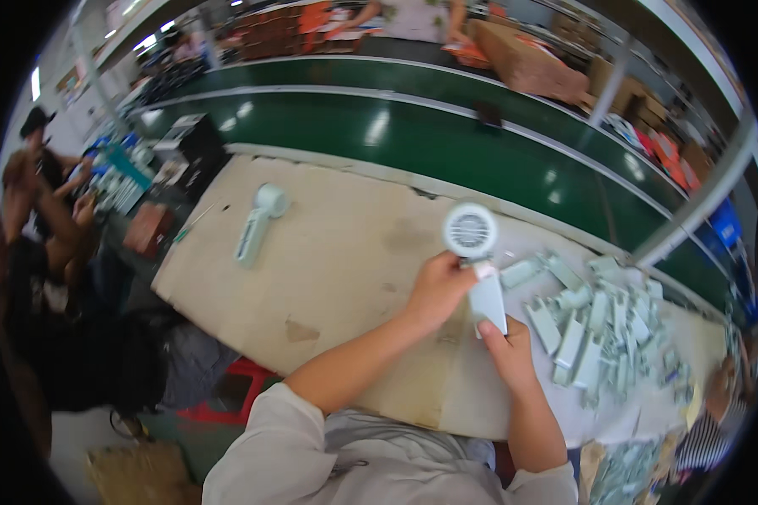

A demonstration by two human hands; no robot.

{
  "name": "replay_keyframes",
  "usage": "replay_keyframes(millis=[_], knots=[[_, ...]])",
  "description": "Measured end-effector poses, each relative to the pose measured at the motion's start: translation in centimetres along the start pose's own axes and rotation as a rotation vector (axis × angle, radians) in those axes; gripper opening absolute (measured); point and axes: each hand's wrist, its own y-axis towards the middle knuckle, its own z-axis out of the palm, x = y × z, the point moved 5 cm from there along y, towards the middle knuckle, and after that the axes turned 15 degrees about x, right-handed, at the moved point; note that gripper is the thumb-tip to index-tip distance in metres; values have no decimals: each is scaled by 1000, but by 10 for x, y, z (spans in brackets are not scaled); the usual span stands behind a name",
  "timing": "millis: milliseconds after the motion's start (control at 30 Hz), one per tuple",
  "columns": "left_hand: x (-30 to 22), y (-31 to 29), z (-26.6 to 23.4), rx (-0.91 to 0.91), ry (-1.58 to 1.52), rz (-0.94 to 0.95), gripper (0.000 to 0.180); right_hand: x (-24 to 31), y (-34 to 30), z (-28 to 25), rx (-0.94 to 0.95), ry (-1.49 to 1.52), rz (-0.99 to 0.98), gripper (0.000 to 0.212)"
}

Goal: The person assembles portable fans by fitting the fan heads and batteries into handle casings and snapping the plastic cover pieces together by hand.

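Left hand: the left hand (436, 290) has its fingers clamped on the neck of a pale round-headed plastic handheld fan (474, 252), above the beige counter (337, 261).
Right hand: the right hand (507, 349) fingers are pinched on the fan's handle end.
Nearby: pile of pale green plastic shells (602, 324); second fan (258, 220) lies apart.
Hidden: the grip under the fingers is hard to see.
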Motion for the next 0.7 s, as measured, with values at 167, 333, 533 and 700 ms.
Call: replay_keyframes(millis=[167,333,533,700], knots=[[-39,-12,-45,-37,1008,-91,31,3,1,16,152,-129,57,28],[-79,-56,-155,-420,1605,-240,30,-2,6,18,209,-110,109,23],[-101,-91,-218,-520,1692,-677,29,7,11,25,257,-226,77,22],[-104,-62,-92,63,1012,-102,35,1,4,12,227,-215,86,22]])
